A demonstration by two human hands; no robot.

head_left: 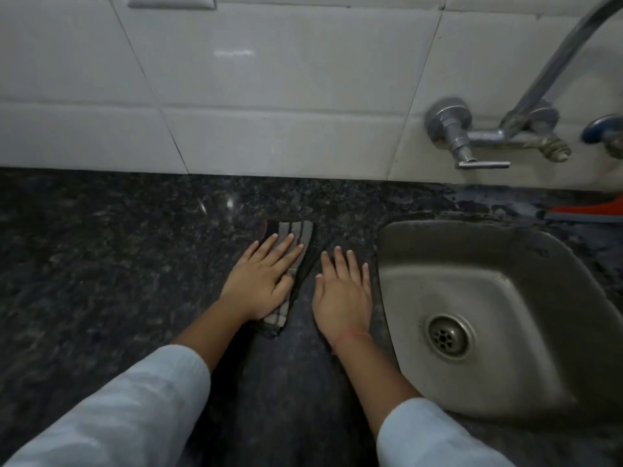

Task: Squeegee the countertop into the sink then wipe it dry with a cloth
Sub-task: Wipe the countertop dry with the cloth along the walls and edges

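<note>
A dark speckled granite countertop [101, 264] runs under a white tiled wall. A striped grey cloth [296, 237] lies flat on it just left of the steel sink [472, 298]. My left hand [263, 281] rests flat on the cloth with fingers spread, pressing it down. My right hand [342, 291] lies flat beside it, over the dark right part of the cloth and the counter, close to the sink's left rim. An orange and grey squeegee [593, 210] lies on the counter behind the sink at the right edge of view.
A chrome wall tap [488, 136] with a lever handle and a long spout juts out above the sink. The sink's drain [448, 337] sits in the basin. A blue-capped valve [603, 133] is at the far right.
</note>
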